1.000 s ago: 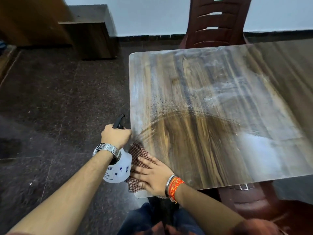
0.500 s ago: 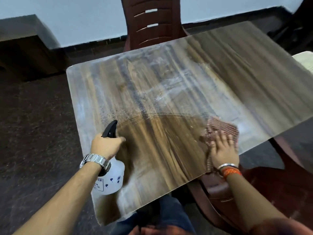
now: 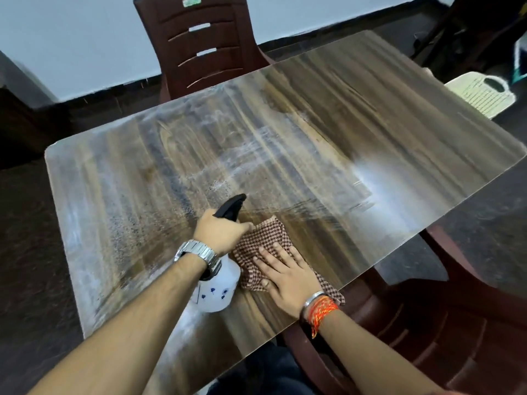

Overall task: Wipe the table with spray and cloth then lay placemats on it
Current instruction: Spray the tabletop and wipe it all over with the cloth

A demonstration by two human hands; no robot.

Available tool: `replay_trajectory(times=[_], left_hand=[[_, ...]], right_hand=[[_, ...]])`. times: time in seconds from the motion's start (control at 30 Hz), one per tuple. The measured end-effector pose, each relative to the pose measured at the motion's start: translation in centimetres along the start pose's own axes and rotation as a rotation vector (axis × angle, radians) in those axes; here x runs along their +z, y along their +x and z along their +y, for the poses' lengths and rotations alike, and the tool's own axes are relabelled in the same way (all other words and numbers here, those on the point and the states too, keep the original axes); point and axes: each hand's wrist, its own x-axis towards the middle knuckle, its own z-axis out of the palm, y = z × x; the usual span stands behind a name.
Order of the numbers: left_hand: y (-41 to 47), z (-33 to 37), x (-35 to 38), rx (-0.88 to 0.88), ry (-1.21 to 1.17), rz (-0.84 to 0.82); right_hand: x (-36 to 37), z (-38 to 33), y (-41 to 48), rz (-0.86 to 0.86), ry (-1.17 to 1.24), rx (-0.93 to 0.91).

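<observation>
Table (image 3: 356, 115): wood-grain top, runs from left of the frame to the right edge; rounded corner at middle left, near edge slanting from lower left up to the right.
Surface: pale hazy film over the left and upper middle; darker bare grain in the lower centre around the cloth; bright glare patch right of centre.
Left hand (image 3: 221, 233): lower centre, curled around the neck of the spray bottle, metal watch on the wrist.
Spray bottle (image 3: 218, 292): white body with small blue marks, black nozzle aimed toward upper right; whether touching the table cannot be told.
Right hand (image 3: 288, 276): just right of the bottle, flat, fingers spread, pressing on the cloth; bangle and orange threads at the wrist.
Cloth (image 3: 269, 232): brown-and-white check, lying on the table near its near edge, one corner past the edge under the wrist, left side touching the left hand.
Open room: broad bare tabletop to upper right and to the left.
Chair (image 3: 199, 38): dark red, at the far edge, top centre.
Second chair (image 3: 427, 337): dark red, lower right, tucked partly beneath the near edge.
Pale ribbed item (image 3: 482, 95): upper right, beyond the table's far right edge.
Floor (image 3: 25, 252): dark, left side.
</observation>
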Motion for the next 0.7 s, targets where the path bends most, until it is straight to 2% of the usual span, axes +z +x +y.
replay_trajectory(times=[0.07,0.13,0.37,0.47,0.57,0.63,0.7], left_hand=[[1.1,2.3,1.3,0.073,0.052,-0.033],[1.9,4.0,2.2,0.104,0.067,-0.061],[3.5,4.0,2.2,-0.022,0.201,-0.047],[3.3,3.0,1.6,-0.069,0.149,-0.041],[3.0,1.6,0.8,-0.124,0.063,0.049],[3.2,1.1,0.2,-0.17,0.001,0.093],[3.3,1.1,-0.4,-0.169,-0.038,0.137]], right_hand=[[0.1,2.2,-0.7,-0.004,0.02,0.036],[-0.4,4.8,-1.0,0.01,0.047,0.163],[-4.0,17.7,2.6,0.086,0.157,0.789],[-5.6,20.5,6.9,0.093,0.229,0.917],[-7.0,19.6,12.6,0.088,0.24,0.771],[-7.2,16.2,15.7,0.058,0.126,0.547],[-6.6,10.2,16.9,-0.004,0.019,0.24]])
